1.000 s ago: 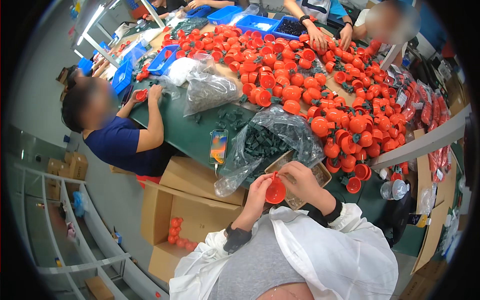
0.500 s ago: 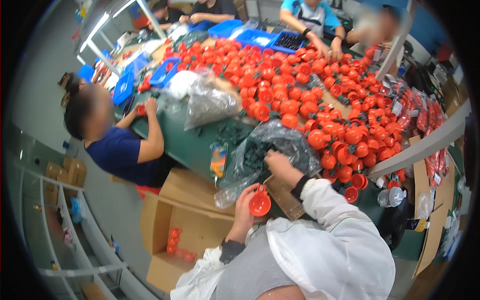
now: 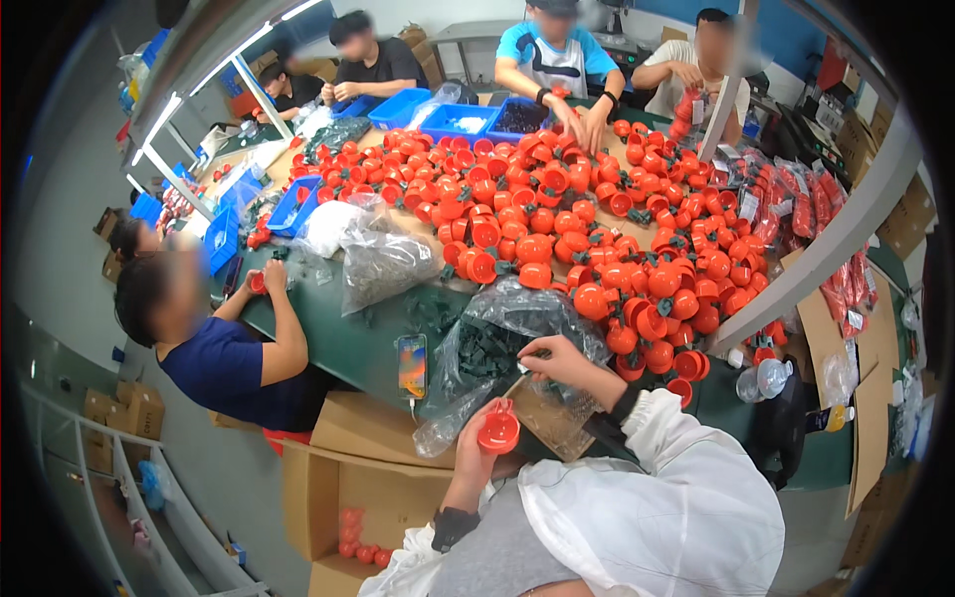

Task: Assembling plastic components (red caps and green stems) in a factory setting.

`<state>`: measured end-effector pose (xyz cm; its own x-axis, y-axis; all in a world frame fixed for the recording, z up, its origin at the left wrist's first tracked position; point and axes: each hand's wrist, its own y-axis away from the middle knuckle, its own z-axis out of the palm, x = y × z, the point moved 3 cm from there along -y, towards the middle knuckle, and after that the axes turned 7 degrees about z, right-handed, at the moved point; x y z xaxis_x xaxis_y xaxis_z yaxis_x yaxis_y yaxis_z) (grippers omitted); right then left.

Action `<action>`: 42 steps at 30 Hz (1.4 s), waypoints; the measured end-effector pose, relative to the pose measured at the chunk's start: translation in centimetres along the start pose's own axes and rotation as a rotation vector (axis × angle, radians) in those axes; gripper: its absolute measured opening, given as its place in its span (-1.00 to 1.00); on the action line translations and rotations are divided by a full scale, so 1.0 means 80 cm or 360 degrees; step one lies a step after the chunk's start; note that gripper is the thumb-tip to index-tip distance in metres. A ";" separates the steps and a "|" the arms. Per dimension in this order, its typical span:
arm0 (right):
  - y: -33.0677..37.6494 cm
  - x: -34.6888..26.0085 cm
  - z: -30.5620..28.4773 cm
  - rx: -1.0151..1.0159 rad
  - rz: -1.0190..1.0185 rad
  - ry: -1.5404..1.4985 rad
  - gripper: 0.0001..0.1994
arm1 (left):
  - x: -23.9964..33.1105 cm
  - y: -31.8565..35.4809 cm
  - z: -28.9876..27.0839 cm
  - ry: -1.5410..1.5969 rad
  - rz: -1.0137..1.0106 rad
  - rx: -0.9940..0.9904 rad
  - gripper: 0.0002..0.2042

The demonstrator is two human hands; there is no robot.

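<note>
My left hand (image 3: 471, 450) is closed round a red plastic cup-shaped part (image 3: 499, 434), its hollow side facing up. To its right, my right hand (image 3: 569, 363) pinches a small dark green piece (image 3: 540, 353) in its fingertips, just above the edge of a clear plastic bag (image 3: 542, 306). Many small dark green pieces (image 3: 479, 348) lie in that bag. Beneath my right wrist is a shallow brownish tray (image 3: 550, 416) at the table's near edge; its contents are hard to make out.
A large heap of red cup-shaped parts (image 3: 537, 249) covers the table's middle. A phone (image 3: 411, 366) lies left of the bag. An open cardboard box (image 3: 383, 488) holds several red parts below. Co-workers sit around; one in a blue shirt (image 3: 224, 343) is at left. Bottles (image 3: 766, 380) stand at right.
My right hand has come up out of the green pieces with one in its fingertips. My left hand still holds the red part, now slightly lower and further left. The view has tilted upward.
</note>
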<state>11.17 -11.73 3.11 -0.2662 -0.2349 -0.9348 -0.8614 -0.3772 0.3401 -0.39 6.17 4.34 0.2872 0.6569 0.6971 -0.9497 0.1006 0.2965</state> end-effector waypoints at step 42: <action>0.101 -0.065 0.022 -0.0315 -0.0320 -0.0918 -0.69 | 0.035 0.007 0.070 -0.0473 0.0328 -0.0171 -0.59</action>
<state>4.80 -12.00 10.54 -0.3452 0.3565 -0.8682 -0.8374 -0.5347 0.1133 0.56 3.87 10.09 0.0972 0.4276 0.8987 -0.9945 0.0771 0.0708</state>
